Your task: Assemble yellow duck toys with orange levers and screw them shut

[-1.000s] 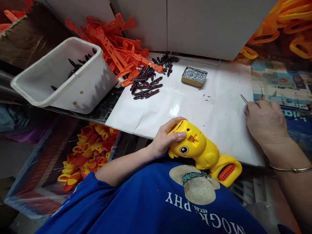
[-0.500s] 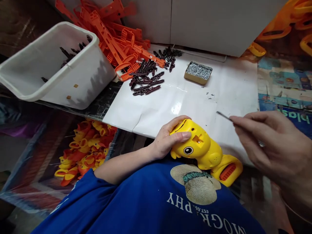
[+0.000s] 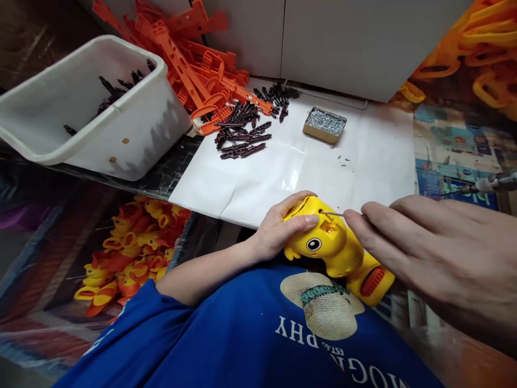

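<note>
Our left hand [image 3: 278, 231] clasps the duck [image 3: 345, 256], our right hand [image 3: 440, 253] pinches a rod [image 3: 334, 214] at its eleven-o'clock hole [image 3: 320, 210], the notch [image 3: 329, 227] uncovered.

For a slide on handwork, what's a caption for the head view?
Left hand grips a yellow, rounded plastic toy; right hand holds a thin metal rod at its small dark hole.
</note>
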### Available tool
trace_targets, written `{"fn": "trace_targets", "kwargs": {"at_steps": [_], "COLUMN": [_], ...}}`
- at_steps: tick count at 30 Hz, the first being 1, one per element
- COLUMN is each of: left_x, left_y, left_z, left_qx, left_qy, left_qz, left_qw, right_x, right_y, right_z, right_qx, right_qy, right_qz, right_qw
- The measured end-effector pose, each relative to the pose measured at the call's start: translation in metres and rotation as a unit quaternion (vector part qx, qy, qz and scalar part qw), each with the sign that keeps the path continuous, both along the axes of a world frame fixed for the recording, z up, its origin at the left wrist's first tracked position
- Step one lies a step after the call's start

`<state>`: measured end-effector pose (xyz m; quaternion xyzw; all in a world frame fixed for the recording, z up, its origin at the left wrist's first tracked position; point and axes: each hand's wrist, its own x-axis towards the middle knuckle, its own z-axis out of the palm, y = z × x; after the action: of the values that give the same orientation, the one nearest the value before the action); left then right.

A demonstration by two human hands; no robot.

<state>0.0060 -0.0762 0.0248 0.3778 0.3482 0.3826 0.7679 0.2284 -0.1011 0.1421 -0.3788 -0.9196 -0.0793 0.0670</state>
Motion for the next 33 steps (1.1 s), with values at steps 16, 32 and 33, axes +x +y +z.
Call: {"fn": "trace_targets", "kwargs": {"at_steps": [16, 32, 33], "left_x": [0.000, -0.008, -0.009], "left_y": [0.002, -0.003, -0.004], "left_z": [0.004, 0.002, 0.003], "left_qx": [-0.001, 0.101, 0.128], "left_qy": [-0.002, 0.011, 0.018], "left_qz": [-0.003, -0.032, -0.043], "left_qw": [1.000, 0.994, 0.991], "right_x": [-0.029, 0.075, 0.083], "right_y": [0.017, 0.023, 0.023], "right_z": [0.015, -0.081, -0.093], "right_qx": [0.070, 0.132, 0.109], "right_qy": [-0.074, -0.047, -0.046], "right_qz": [0.168, -0.105, -0.130], "right_qw": [0.981, 0.985, 0.984]}}
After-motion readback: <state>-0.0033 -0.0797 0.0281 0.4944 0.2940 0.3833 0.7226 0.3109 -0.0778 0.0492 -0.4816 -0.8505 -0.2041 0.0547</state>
